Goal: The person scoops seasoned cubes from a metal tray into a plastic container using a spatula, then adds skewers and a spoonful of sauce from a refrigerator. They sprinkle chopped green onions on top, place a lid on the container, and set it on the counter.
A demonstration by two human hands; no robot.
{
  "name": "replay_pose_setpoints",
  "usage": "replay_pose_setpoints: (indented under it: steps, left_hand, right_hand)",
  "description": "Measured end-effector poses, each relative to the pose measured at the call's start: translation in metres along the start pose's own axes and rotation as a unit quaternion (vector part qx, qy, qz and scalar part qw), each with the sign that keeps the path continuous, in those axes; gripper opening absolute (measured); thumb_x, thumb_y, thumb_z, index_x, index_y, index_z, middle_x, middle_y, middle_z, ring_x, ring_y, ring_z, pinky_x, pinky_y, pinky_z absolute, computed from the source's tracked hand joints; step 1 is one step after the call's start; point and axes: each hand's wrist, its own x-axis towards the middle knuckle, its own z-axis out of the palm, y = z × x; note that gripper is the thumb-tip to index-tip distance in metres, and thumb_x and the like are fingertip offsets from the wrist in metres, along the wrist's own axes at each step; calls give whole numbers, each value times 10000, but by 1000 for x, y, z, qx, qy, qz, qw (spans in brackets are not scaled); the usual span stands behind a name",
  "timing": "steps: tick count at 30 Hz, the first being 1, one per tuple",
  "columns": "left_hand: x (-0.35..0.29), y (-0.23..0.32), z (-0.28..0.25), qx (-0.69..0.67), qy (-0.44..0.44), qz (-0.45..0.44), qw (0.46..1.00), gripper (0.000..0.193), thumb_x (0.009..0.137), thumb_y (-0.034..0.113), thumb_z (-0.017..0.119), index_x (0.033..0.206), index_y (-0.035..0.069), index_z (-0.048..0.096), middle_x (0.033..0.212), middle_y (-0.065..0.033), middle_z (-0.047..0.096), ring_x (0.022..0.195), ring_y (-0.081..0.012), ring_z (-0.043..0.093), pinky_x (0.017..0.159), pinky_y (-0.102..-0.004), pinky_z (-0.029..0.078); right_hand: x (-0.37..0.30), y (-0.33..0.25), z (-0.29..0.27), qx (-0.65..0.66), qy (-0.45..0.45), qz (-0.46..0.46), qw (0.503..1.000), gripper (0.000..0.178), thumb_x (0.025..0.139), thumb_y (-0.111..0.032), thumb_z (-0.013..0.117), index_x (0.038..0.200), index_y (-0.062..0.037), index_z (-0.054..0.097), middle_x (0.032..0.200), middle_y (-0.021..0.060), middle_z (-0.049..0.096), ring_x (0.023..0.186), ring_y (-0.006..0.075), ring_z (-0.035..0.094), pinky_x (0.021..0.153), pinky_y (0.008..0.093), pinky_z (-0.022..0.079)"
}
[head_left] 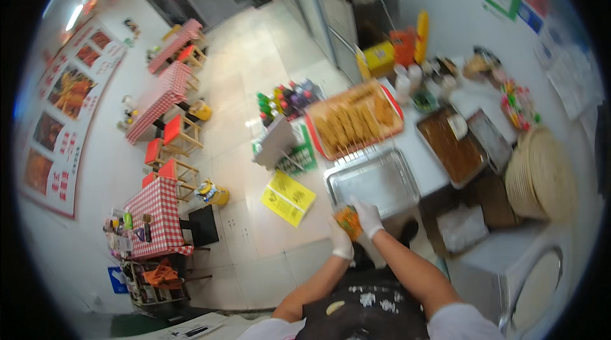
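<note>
A small orange packet with green patches [348, 222] is held between my two white-gloved hands, low in front of my dark apron. My left hand [341, 240] closes round its lower left side. From the upper right, my right hand [367, 216] grips the other side. What the packet contains cannot be made out. Just beyond my hands lies a bare metal tray [372, 181] at the counter's near edge. Behind that tray, an orange-rimmed tray [396, 129] carries several breaded, golden skewered pieces.
To the right stand a pan of brown sauce [445, 144], a smaller metal tray [489, 139] and a stack of round woven trays [531, 174]. Several bottles [289, 99] cluster beyond the counter. A yellow sheet [287, 198] hangs left of my hands. Checkered tables [156, 216] line the left wall.
</note>
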Motion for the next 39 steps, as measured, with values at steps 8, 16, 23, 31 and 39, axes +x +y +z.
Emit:
replay_pose_setpoints:
  steps: [8,16,23,31,39]
  left_hand:
    - [1,36,-17,119,-146,-96,977,684,1176,618,340,1510,73,583,1409,-77,697,1275,-234,686,1113,-384,540]
    - [8,-6,17,1,-72,-64,995,714,1156,652,374,1508,68,587,1405,-76,700,1285,-252,685,1100,-433,553]
    - [23,6,50,170,-206,-156,951,631,1152,577,485,1402,29,673,1324,-68,728,1189,-203,713,1026,-370,566]
    - [4,-42,132,58,-140,-81,985,646,1135,595,529,1436,34,639,1365,-52,717,1231,-208,699,1072,-392,554]
    - [31,-71,245,176,-184,-138,957,725,1130,679,440,1500,72,583,1394,-83,692,1279,-242,680,1102,-435,554]
  right_hand:
    - [17,-9,-30,-65,-79,13,995,763,994,-678,612,971,63,791,883,258,778,869,331,771,846,436,560]
    - [-29,-11,-4,80,188,-22,979,649,998,-605,676,1004,30,811,871,171,783,826,293,767,833,405,579]
    - [18,12,-95,133,30,62,989,669,1005,-590,695,950,70,790,856,115,774,796,170,715,793,360,566]
    - [5,-15,-149,205,139,86,965,696,890,-631,787,933,64,813,928,166,815,853,208,760,832,360,583]
    - [79,-22,-276,176,29,75,981,569,1001,-518,743,1033,47,794,928,83,778,880,136,702,858,326,556]
